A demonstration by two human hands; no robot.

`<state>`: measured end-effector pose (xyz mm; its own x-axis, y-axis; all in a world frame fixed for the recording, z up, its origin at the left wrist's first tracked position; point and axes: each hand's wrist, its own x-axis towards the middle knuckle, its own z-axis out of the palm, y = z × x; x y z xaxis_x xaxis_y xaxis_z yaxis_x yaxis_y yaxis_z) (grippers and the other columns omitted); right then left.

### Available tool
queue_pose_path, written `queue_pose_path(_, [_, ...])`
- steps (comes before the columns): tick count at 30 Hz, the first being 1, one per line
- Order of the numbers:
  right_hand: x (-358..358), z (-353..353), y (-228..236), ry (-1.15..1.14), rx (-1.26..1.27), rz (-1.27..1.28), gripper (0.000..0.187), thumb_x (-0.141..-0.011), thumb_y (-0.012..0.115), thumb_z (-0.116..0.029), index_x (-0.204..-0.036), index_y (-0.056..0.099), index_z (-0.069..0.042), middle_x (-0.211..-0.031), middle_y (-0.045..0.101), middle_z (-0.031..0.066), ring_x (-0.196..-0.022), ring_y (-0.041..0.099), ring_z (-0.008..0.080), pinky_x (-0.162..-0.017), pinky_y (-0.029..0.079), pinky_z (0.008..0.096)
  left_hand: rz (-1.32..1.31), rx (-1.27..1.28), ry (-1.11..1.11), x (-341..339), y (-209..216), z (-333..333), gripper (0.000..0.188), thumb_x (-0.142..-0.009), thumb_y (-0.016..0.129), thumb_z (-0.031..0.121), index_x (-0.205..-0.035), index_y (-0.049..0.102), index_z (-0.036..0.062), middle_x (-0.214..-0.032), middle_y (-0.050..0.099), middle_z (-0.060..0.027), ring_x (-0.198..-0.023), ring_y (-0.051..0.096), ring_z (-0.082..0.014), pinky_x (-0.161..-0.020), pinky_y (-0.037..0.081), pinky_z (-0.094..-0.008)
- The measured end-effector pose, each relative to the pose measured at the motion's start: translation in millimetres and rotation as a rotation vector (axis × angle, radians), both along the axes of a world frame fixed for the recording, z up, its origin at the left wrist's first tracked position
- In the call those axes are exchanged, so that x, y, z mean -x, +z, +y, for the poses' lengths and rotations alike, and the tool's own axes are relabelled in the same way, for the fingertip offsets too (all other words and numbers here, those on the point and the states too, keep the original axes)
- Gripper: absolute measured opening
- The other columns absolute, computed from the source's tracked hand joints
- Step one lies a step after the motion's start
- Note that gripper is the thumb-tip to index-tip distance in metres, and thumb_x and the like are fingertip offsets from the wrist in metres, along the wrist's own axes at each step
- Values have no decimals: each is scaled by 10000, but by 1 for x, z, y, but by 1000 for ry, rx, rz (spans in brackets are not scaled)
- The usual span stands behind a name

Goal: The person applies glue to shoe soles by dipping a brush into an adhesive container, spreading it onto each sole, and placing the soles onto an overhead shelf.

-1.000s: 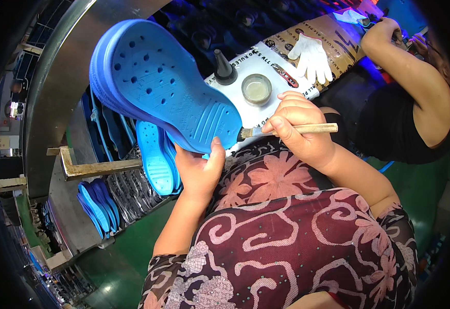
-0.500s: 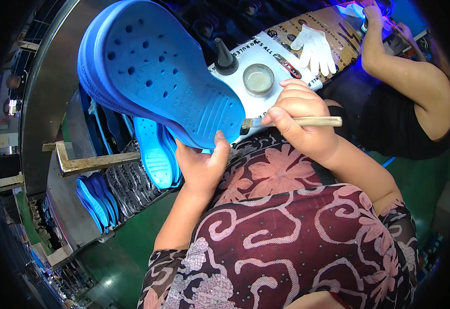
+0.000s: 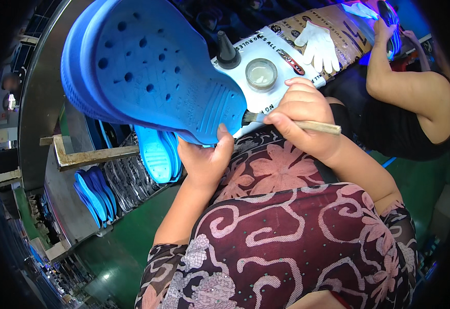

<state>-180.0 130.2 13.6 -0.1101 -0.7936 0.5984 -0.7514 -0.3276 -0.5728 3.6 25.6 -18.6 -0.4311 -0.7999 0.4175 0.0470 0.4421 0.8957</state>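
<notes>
My left hand [image 3: 207,159] grips a thick stack of large blue shoe insoles [image 3: 148,62] near the heel end, thumb on top and the other fingers underneath. The upper face is dotted with holes and has ridges toward the heel. A flat paintbrush [image 3: 317,126] with a pale wooden handle is pinched in my right hand [image 3: 305,118]. Its dark bristles meet the right edge of the heel. Beyond that hand, a round glass jar [image 3: 261,75] of cloudy pale liquid stands on a white printed sheet [image 3: 240,98].
Behind the jar are a black cone-tipped bottle [image 3: 228,54], a red cutter knife [image 3: 292,62] and a white glove [image 3: 317,46]. More blue insoles [image 3: 158,154] lie at left beside a rusty metal bar [image 3: 96,156]. A co-worker's arm [image 3: 410,77] is at far right.
The insole stack has shifted a little left and up. The brush's bristles now show more at the heel edge. At far right, the co-worker's hand has moved and holds something dark.
</notes>
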Motion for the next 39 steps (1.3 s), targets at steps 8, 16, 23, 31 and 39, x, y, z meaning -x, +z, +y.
queue_pose_path(8, [1,-1,3,9,36,-62,215,-845,601,-178,-667,647,-66,-611,590,52,-617,561,227,-819,429,370,101,60,41,12,5,4,291,-703,621,-50,-985,549,-59,-859,631,-109,-751,610,-170,-705,492,-294])
queue_pose_path(16, [1,5,2,20,-20,-105,212,-850,590,-172,-672,643,-69,-624,602,52,-625,571,229,-831,423,376,53,79,48,8,4,2,200,-708,613,-54,-905,581,-51,-807,630,-94,-698,594,-160,-666,488,-296])
queue_pose_path(23, [-1,0,0,5,-6,0,146,-785,662,-149,-677,626,-58,-588,519,45,-609,528,228,-814,415,377,104,120,47,8,-1,-1,218,-707,617,-53,-923,584,-49,-839,629,-105,-736,598,-168,-684,483,-283])
queue_pose_path(31, [19,12,6,-106,69,-107,190,-821,602,-97,-638,617,-46,-607,564,64,-583,501,235,-666,409,340,36,123,-20,6,26,-16,305,-742,613,-42,-1042,561,-49,-979,602,-100,-878,575,-175,-803,460,-308])
queue_pose_path(39, [56,49,-2,-284,113,-174,204,-820,632,-118,-621,638,-75,-606,561,82,-620,527,271,-624,410,365,-42,-684,-660,12,134,-6,748,-705,689,149,-1309,320,-92,-1141,563,-181,-976,568,-240,-843,436,-359])
